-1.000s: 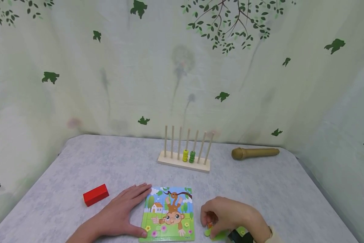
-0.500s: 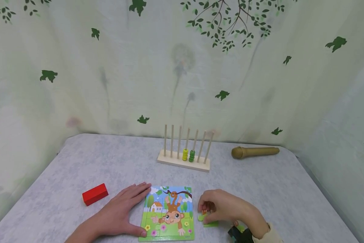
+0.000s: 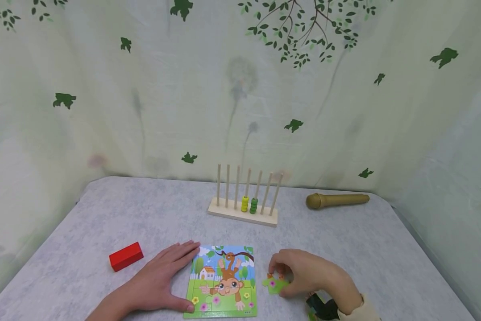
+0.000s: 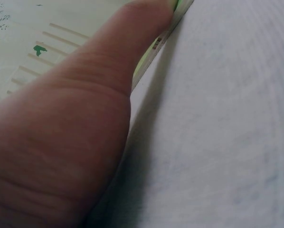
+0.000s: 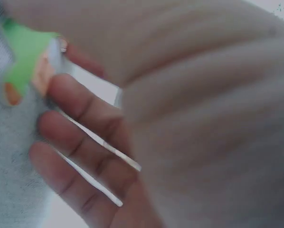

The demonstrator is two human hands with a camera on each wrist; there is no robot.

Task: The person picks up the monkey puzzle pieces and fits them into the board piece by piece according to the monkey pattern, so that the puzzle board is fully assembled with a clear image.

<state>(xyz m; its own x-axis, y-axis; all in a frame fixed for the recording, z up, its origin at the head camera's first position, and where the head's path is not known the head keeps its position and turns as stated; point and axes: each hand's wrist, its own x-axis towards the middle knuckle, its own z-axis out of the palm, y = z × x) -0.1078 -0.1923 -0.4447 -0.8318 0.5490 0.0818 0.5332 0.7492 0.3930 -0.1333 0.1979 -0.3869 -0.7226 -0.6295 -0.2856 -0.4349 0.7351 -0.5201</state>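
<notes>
A square jigsaw puzzle (image 3: 223, 285) showing an upside-down monkey lies on the table in the head view. My left hand (image 3: 160, 281) rests along its left side, fingers stretched to the top left corner and thumb on the lower left edge. In the left wrist view the thumb (image 4: 137, 28) reaches onto the puzzle's edge. To the right of the puzzle, my right hand (image 3: 304, 274) pinches a green puzzle piece (image 3: 273, 285) with a pink flower between thumb and index finger. The right wrist view shows this piece (image 5: 30, 47) blurred, with the other fingers spread beside it.
A red block (image 3: 126, 257) lies left of my left hand. Further back stands a wooden peg rack (image 3: 240, 217) with yellow and green beads, and a brown wooden stick (image 3: 337, 201) lies at the back right. More puzzle material (image 3: 312, 316) shows partly under my right wrist.
The green puzzle piece has moved away from me and to the left with my right hand, and more of its face shows now. The left hand and the puzzle have stayed put.
</notes>
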